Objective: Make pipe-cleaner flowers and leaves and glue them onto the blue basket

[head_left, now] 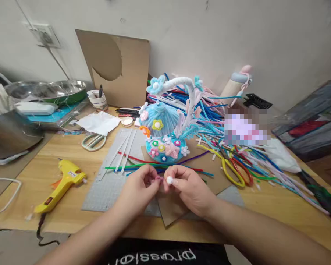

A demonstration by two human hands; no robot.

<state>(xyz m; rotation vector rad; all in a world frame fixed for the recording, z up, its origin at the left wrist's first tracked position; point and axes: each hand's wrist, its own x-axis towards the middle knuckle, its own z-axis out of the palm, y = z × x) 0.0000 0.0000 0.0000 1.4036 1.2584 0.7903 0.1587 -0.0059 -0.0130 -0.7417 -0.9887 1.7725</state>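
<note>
Yellow glue gun on wooden table

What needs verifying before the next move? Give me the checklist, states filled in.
1. Left hand grips the pink piece: ok.
2. White ball is at the right hand's fingertips: ok.
3. Ball joined to the pink piece: cannot tell.
4. Blue model stands upright: ok.
5. Glue gun lies apart from both hands: ok; whether hot, cannot tell.
6. Mat free of clutter: not ok, clear sticks lie on it.

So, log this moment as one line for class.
left fingers: pinching pink piece; right fingers: holding white ball; blue ornament: standing beyond
</note>
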